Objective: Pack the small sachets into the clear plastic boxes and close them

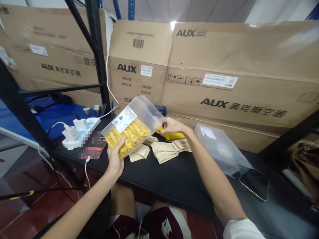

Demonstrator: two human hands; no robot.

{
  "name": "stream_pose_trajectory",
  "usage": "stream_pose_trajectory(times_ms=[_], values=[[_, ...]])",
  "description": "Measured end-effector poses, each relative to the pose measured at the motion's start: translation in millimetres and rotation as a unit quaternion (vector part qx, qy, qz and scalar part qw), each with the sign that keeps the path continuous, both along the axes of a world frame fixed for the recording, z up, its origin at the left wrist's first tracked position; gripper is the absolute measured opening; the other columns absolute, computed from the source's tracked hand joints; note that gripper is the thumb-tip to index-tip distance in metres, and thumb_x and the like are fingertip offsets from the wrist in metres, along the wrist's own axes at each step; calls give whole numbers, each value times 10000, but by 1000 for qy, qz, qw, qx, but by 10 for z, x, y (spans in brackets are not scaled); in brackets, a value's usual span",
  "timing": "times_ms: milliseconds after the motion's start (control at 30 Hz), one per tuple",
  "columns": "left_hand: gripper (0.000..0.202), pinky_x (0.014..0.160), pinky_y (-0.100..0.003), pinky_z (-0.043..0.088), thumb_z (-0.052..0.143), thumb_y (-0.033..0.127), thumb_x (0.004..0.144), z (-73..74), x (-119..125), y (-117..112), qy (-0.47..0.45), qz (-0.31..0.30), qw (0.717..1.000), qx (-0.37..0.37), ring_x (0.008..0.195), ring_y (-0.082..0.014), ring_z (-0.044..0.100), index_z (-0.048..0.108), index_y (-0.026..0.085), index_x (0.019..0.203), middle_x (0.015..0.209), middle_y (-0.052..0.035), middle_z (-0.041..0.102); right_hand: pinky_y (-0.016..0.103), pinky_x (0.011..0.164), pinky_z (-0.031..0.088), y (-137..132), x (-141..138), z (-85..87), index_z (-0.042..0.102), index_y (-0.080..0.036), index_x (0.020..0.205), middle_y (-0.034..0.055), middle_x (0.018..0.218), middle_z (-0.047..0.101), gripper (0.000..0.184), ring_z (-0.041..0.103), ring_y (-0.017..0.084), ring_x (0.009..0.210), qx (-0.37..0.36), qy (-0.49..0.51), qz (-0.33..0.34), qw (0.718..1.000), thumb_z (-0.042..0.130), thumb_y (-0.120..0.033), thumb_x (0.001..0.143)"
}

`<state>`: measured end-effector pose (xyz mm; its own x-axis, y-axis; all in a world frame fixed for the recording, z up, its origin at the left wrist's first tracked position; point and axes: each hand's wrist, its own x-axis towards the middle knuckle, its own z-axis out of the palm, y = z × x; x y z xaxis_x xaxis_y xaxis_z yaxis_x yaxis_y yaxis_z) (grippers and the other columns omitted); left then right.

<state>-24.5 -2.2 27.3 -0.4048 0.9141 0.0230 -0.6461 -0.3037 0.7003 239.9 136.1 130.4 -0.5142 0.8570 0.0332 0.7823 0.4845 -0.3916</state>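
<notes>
My left hand [116,156] grips the lower part of a frosted plastic bag [149,108], thumb over its front. The bag is tilted above the table, has a white printed label [124,119], and holds several yellow sachets [134,132]. At the bag's right end, my right hand [171,125] is closed on its edge; its fingertips are partly hidden. Behind that hand lies a yellow packet [174,136]. Cream paper sachets [164,151] lie in small piles on the black table [159,177] below the bag.
Another frosted bag [219,149] lies at the right, with a phone [255,184] near its end. To the left are a power strip [86,131] with plugs and a partly blurred phone-like screen [99,146]. Large cardboard boxes [224,59] stand behind; a black rack post [98,59] rises at left.
</notes>
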Motion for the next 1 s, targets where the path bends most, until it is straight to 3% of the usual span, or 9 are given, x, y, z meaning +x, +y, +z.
stream_pose_trajectory(times_ms=[100, 200, 300, 367, 467, 600, 733, 867, 1000], values=[[588, 1188, -492, 537, 933, 308, 794, -9, 2, 0, 4, -1, 1000, -1, 1420, -351, 641, 727, 231, 1339, 1473, -103, 719, 293, 626, 485, -114, 64, 262, 546, -237, 1199, 58, 1110, 681, 537, 620, 179, 805, 35, 265, 21, 963, 733, -407, 725], [594, 1190, -495, 535, 935, 299, 792, -21, -1, 8, 7, -4, 1000, 3, 1414, -352, 646, 721, 228, 1342, 1486, -108, 710, 284, 565, 430, -274, -14, 435, 560, -281, 1086, 23, 1029, 654, 489, 541, 167, 742, 42, 535, 36, 843, 761, -347, 645], [641, 1186, -505, 538, 942, 291, 783, -24, -4, 10, 7, -2, 1000, 7, 1426, -357, 634, 704, 237, 1376, 1505, -108, 696, 293, 552, 426, -409, -166, 501, 623, -279, 1084, 39, 1010, 671, 496, 542, 190, 770, 23, 588, 56, 807, 772, -353, 617], [664, 1187, -513, 536, 948, 302, 776, -22, -3, 2, 15, -3, 1000, 10, 1432, -361, 629, 697, 242, 1387, 1500, -108, 698, 303, 565, 453, -468, -241, 517, 665, -269, 1114, 41, 991, 691, 531, 564, 198, 771, -7, 562, 78, 824, 812, -368, 613], [670, 1181, -526, 538, 961, 334, 755, -21, 5, -18, 37, -11, 999, 10, 1412, -371, 642, 704, 236, 1366, 1458, -118, 718, 316, 636, 493, -543, -285, 553, 726, -229, 1020, 24, 912, 697, 450, 593, 186, 764, -43, 448, 111, 886, 905, -397, 643], [673, 1186, -535, 528, 972, 357, 736, -27, 20, -40, 67, -35, 997, 15, 1390, -376, 656, 712, 223, 1342, 1415, -122, 735, 302, 667, 430, -674, -291, 645, 761, -183, 835, -9, 772, 641, 318, 547, 140, 708, -5, 324, 113, 939, 886, -474, 803], [696, 1193, -527, 519, 988, 352, 716, -33, 28, -43, 73, -50, 996, 22, 1366, -381, 671, 713, 201, 1338, 1396, -130, 741, 318, 742, 462, -772, -283, 710, 824, -195, 886, -4, 811, 700, 308, 594, 171, 792, 20, 284, 132, 949, 924, -462, 770], [684, 1179, -522, 533, 980, 349, 728, -27, 24, -41, 65, -54, 996, 18, 1348, -382, 684, 713, 187, 1337, 1380, -142, 746, 365, 867, 538, -810, -242, 742, 851, -237, 1136, 27, 975, 791, 510, 679, 244, 964, 18, 284, 172, 943, 972, -457, 692], [685, 1156, -508, 558, 975, 301, 735, -34, 26, -43, 77, -63, 995, 21, 1321, -377, 706, 704, 199, 1356, 1354, -142, 756, 317, 717, 537, -826, -246, 743, 856, -250, 1083, -8, 800, 756, 384, 660, 191, 759, -1, 188, 147, 971, 886, -532, 824]])
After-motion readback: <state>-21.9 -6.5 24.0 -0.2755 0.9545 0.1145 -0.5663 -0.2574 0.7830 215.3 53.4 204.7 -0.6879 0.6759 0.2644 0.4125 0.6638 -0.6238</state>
